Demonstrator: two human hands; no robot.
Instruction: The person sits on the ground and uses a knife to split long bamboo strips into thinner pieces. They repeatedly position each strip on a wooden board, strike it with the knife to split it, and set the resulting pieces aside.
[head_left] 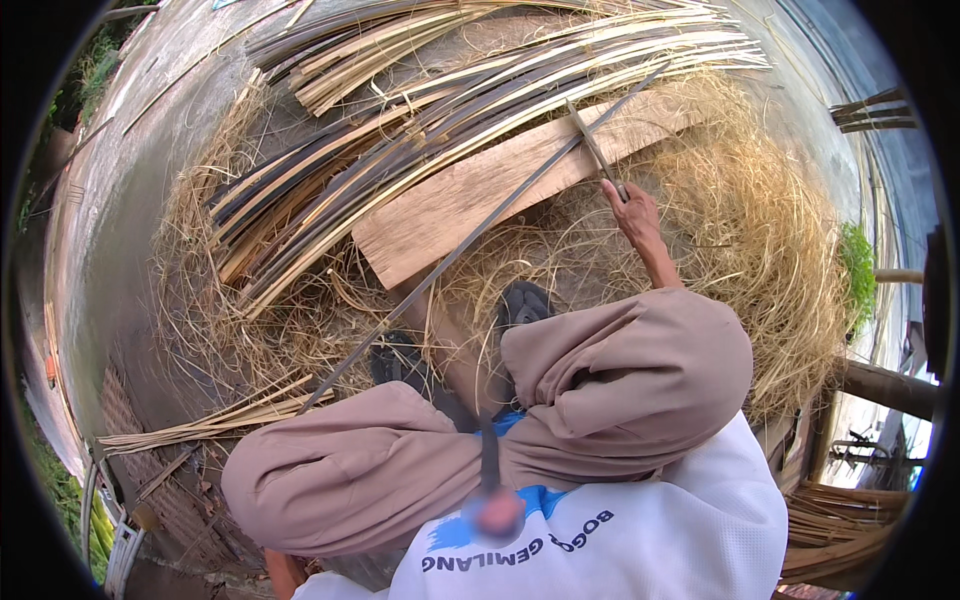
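My right hand (pixel 635 215) is wrapped round the handle of a long knife (pixel 597 150). The blade points away from me and crosses a long, thin dark bamboo strip (pixel 480 227) above the wooden plank (pixel 420 225). Running diagonally, that strip goes from the far right, over the plank, down to beside my left knee. Of my left arm only a bit of skin (pixel 285 574) shows at the lower left, beside the thigh; the hand itself is out of sight.
Beyond the plank lie bundles of split bamboo strips (pixel 400 150), light and dark. Curly shavings (pixel 760 200) are heaped at the right and spread around my sandals (pixel 525 302). A small bundle of pale strips (pixel 210 430) lies at the left. More bundled strips (pixel 850 520) sit at the lower right.
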